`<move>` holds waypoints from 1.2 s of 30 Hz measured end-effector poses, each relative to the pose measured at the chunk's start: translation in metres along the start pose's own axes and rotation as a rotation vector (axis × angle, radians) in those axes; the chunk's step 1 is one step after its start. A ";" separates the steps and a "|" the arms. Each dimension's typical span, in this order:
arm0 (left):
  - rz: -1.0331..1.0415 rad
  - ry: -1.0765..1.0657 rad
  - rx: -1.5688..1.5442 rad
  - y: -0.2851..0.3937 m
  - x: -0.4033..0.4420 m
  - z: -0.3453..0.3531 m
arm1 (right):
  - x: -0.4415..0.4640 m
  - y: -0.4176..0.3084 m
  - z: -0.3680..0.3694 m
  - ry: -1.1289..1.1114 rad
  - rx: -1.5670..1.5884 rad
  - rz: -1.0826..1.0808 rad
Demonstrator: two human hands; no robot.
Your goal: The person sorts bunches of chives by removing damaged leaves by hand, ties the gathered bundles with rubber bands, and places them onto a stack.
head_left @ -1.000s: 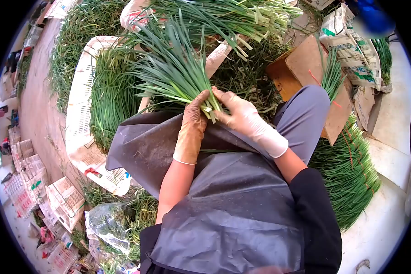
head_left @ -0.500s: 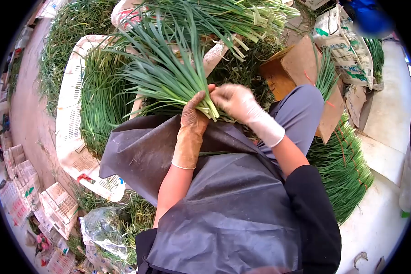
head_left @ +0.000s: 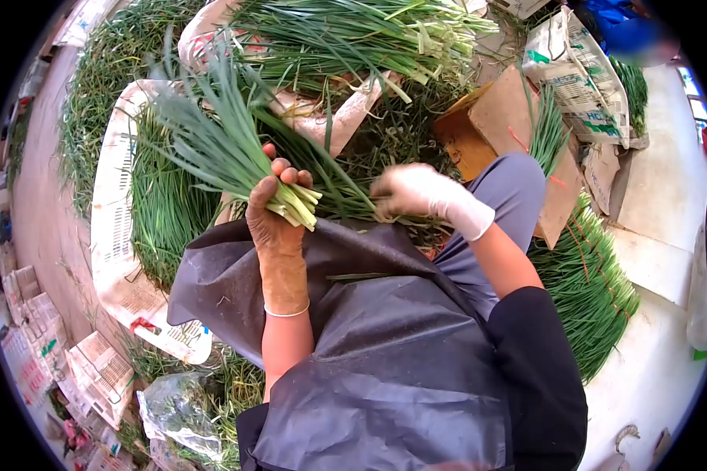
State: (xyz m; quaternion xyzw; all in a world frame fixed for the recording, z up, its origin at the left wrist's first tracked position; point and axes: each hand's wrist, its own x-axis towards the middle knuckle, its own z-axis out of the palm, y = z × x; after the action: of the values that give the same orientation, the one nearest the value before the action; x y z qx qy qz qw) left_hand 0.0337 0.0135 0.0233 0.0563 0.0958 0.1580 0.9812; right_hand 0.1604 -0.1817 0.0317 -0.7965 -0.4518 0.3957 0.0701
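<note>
A bunch of green chives [head_left: 239, 133] is gripped in my left hand [head_left: 279, 208], which wears a stained glove with bare fingertips. The pale cut ends point right and the leaves fan to the upper left. My right hand [head_left: 420, 192], in a white glove, is curled and blurred to the right of the bunch. Some loose chives [head_left: 342, 180] run up to its fingertips and appear pinched there, though the blur hides the exact grip. Below both hands a dark apron [head_left: 385, 330] covers my lap.
A white crate [head_left: 114, 212] at left holds chives upright. More chives [head_left: 369, 35] lie across a pale crate ahead. Cardboard [head_left: 518, 125] stands by my right knee, near tied bundles [head_left: 589, 290]. Trimmings [head_left: 110, 102] are heaped at upper left; a plastic bag [head_left: 181, 408] lies at lower left.
My left hand has moved left and slightly down with the bunch. My right hand has parted from the bunch, shifting a little lower, with loose chives now stretching toward its fingers.
</note>
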 end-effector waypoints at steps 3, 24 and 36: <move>0.005 0.129 0.115 -0.003 -0.004 0.000 | 0.039 0.031 -0.027 0.861 -0.341 0.585; 0.194 0.182 0.343 0.003 -0.003 0.008 | 0.041 0.020 -0.040 0.591 0.619 0.189; -0.014 0.443 0.427 -0.034 0.003 -0.026 | 0.019 -0.029 0.014 0.313 1.536 0.091</move>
State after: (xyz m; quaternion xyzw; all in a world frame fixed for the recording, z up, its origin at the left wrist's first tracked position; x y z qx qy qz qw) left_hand 0.0417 -0.0159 -0.0072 0.2246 0.3386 0.1362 0.9035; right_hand 0.1364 -0.1539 0.0247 -0.5892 -0.0034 0.4830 0.6477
